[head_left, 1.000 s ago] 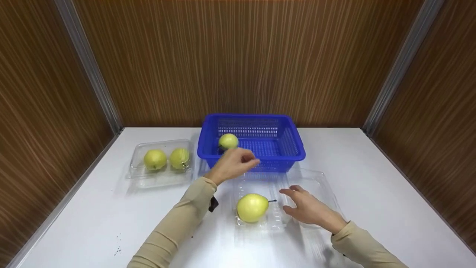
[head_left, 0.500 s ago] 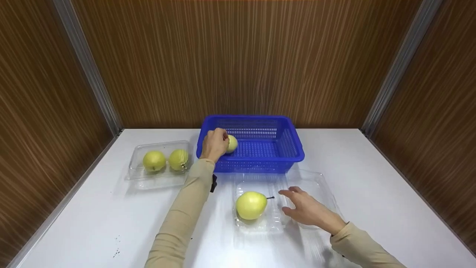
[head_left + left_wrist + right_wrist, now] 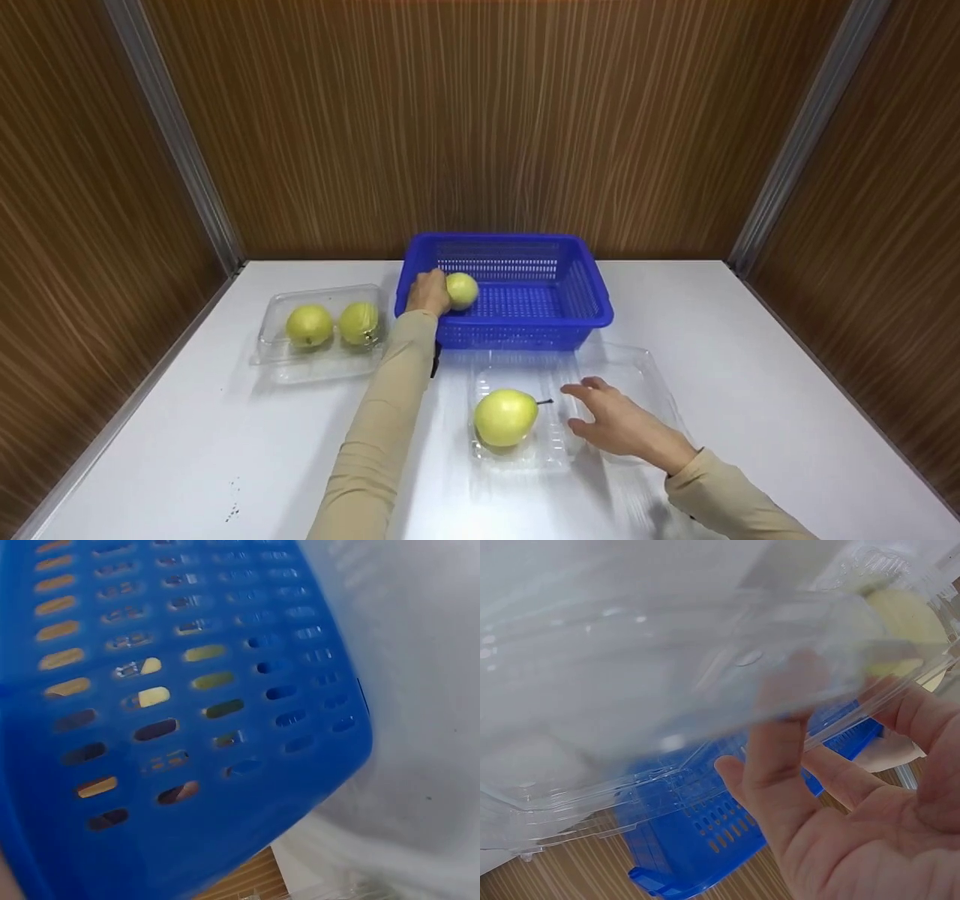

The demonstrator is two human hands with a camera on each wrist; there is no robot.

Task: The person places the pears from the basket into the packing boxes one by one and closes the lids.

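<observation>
In the head view my left hand reaches into the left end of the blue basket, right beside a yellow-green pear. Its fingertips are hidden, so I cannot tell if they grip the pear. The left wrist view shows mostly the slotted basket wall. A second pear, stem to the right, lies in an opened clear plastic clamshell box. My right hand is at the box's lid, fingers spread and slightly bent. In the right wrist view, one fingertip shows through the clear lid.
On the left, a closed clear clamshell box holds two pears. White table surface lies around the boxes. Wood-grain panels enclose the back and both sides.
My left hand has moved forward and left from the basket's front rim, down into the basket beside the pear. The pear there has shifted slightly. My right hand stays nearly still.
</observation>
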